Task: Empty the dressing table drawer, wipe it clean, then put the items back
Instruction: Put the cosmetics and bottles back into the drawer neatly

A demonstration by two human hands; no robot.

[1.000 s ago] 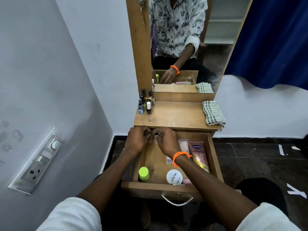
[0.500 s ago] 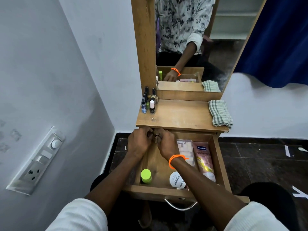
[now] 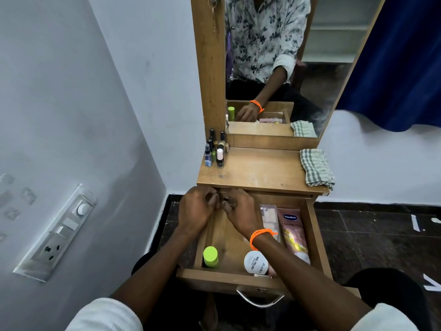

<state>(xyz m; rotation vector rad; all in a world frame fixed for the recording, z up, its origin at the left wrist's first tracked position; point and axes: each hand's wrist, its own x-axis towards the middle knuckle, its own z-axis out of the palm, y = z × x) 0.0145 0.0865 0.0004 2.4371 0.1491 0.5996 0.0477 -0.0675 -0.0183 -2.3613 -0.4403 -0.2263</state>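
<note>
The wooden drawer [image 3: 226,279] of the dressing table is pulled open. At its back edge, under the tabletop, my left hand [image 3: 198,209] and my right hand [image 3: 241,211] meet with curled fingers. Between their fingertips they pinch a small dark item [image 3: 226,200], mostly hidden. Inside the drawer lie a green-capped bottle [image 3: 210,255] at the front left, a white round nail polish tub [image 3: 256,262] at the front middle, a pink Vaseline tube [image 3: 293,235] along the right side and a clear pack [image 3: 269,216] beside it.
On the tabletop [image 3: 257,170] several small bottles [image 3: 216,151] stand at the back left, and a checked cloth [image 3: 315,169] hangs over the right edge. A mirror [image 3: 274,68] rises behind. A switch panel [image 3: 57,232] is on the left wall, a blue curtain [image 3: 393,63] at the right.
Both hands stay together at the back of the drawer, working on the small item. My head has leaned in slightly, so the table looks nearer.
</note>
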